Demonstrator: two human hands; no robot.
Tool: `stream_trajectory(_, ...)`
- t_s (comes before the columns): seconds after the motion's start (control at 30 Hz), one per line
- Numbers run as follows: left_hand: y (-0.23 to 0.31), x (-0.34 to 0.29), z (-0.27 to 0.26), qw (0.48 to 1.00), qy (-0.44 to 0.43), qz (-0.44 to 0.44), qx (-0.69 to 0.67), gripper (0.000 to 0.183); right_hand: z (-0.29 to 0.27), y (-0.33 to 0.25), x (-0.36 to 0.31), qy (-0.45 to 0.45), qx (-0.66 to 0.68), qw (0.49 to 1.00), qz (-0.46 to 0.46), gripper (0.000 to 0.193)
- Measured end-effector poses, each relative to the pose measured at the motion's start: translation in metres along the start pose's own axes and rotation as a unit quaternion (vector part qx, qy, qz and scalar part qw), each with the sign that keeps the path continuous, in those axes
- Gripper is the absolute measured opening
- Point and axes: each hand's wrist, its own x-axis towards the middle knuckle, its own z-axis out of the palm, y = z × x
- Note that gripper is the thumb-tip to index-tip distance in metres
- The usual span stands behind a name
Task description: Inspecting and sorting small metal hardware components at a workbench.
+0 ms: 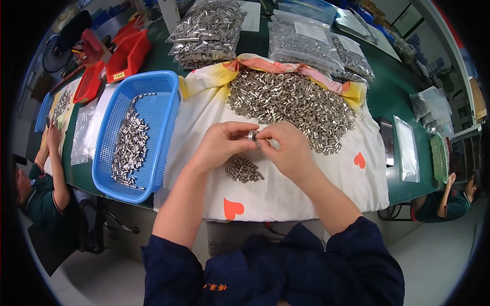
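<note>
Over the cloth, my left hand (219,144) pinches a small round silver metal piece (252,135) between thumb and fingers. My right hand (287,147) meets it from the other side, its fingertips closed at the piece; whether they hold a second small part is hidden. Just below the hands lies a small pile of short metal sleeves (244,169). Beyond them spreads a large heap of similar sleeves (291,102) on a white cloth (286,199) with red hearts and a yellow and pink border.
To the left stands a blue plastic basket (172,120) with more sleeves (131,145) inside. Bags of metal parts (206,33) line the back, near red bins (127,56). At right lie a phone (386,140) and a clear bag (406,148). Co-workers sit at both sides.
</note>
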Motion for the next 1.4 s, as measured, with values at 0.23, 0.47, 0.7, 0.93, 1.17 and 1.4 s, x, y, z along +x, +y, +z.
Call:
stream_trajectory(0.23,-0.001,0.001,0.001,1.000,0.014,-0.001,0.004,0.035,-0.007,0.005,0.001,-0.044,0.104,0.992,0.060,0.009)
stream_trajectory(0.47,0.006,-0.003,0.001,0.991,-0.051,-0.030,0.122,0.035,-0.018,0.020,0.012,-0.026,0.027,0.993,0.116,0.012)
stream_trajectory(0.7,0.001,-0.004,0.002,0.979,-0.092,0.000,0.183,0.036,0.020,0.038,0.012,0.001,-0.257,0.965,-0.055,0.008)
stream_trajectory(0.93,0.003,-0.001,0.002,0.984,-0.084,0.013,0.156,0.037,0.021,0.041,0.012,0.013,-0.218,0.976,-0.010,0.007)
stream_trajectory(1.17,0.003,-0.002,0.002,0.985,-0.092,-0.003,0.149,0.036,0.015,0.032,0.010,-0.025,-0.223,0.974,0.012,0.005)
stream_trajectory(1.4,-0.004,0.001,0.001,0.994,-0.062,-0.015,0.091,0.035,0.017,0.033,0.006,-0.020,-0.236,0.971,0.011,0.005)
